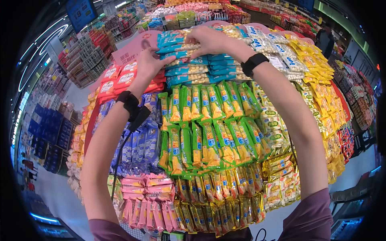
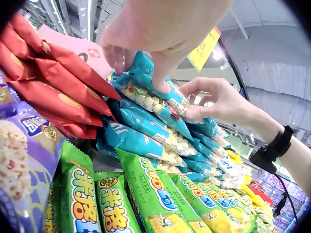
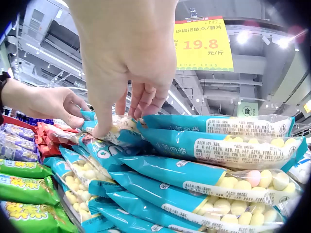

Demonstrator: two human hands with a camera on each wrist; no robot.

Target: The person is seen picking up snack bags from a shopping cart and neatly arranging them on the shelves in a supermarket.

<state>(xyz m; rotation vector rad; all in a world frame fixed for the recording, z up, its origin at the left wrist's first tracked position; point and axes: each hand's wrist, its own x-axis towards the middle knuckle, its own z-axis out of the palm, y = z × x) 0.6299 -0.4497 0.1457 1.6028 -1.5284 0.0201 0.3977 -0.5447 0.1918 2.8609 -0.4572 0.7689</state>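
Note:
Both hands are at the top of a stack of teal bags of small round pale sweets, in the display's back row. My left hand (image 1: 148,66) grips the left end of the top teal bag (image 2: 142,68), thumb on the near side and fingers beyond. At the bag's other end my right hand (image 1: 211,41) pinches it from above, thumb toward me; its fingertips partly hide behind the bag in the right wrist view. More teal bags (image 3: 180,174) lie stacked beneath and to the right.
Red packs (image 1: 116,78) adjoin the stack on the left, with a pink sign (image 1: 132,48) behind. Green packs (image 1: 213,136) stand in front, purple packs (image 1: 140,146) front left. White bags (image 1: 277,48) and yellow bags (image 1: 313,60) lie to the right. A yellow price sign (image 3: 204,44) hangs above.

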